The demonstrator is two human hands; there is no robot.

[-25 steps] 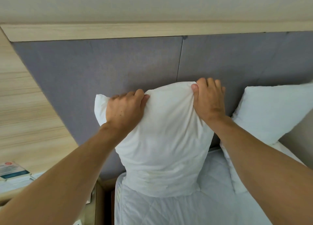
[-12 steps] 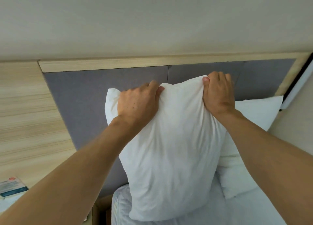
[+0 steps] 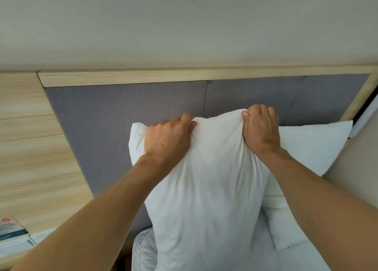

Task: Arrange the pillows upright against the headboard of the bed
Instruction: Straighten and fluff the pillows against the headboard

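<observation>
Left hand (image 3: pixel 166 141) clamped on the top edge of a white pillow (image 3: pixel 204 189), fingers (image 3: pixel 185 118) curled over the back, thumb pressed on the front, fabric bunched between them. Right hand (image 3: pixel 260 130) gripping the same top edge near its right corner, fingers folded behind, thumb in front, cloth pinched tight. Pillow held upright, long side vertical, in front of the grey padded headboard (image 3: pixel 126 115), its top left corner poking out past the left hand. Whether the back touches the padding cannot be told. Lower end down at the head end of the bed (image 3: pixel 296 258), near the bed's left edge, on white quilted bedding (image 3: pixel 143 252); contact there hidden by the pillow's own bulk.

Second white pillow (image 3: pixel 313 148) just to the right, leaning against the headboard toward the bed's right corner, partly covered by the right forearm and overlapped by the held one. Pale wooden rail (image 3: pixel 143 77) along the top of the headboard, plain wall above. Wood-grain wall panel (image 3: pixel 30 148) to the left. Printed card (image 3: pixel 11 227) with a blue band at the far lower left, standing on a light surface, print too small to read.
</observation>
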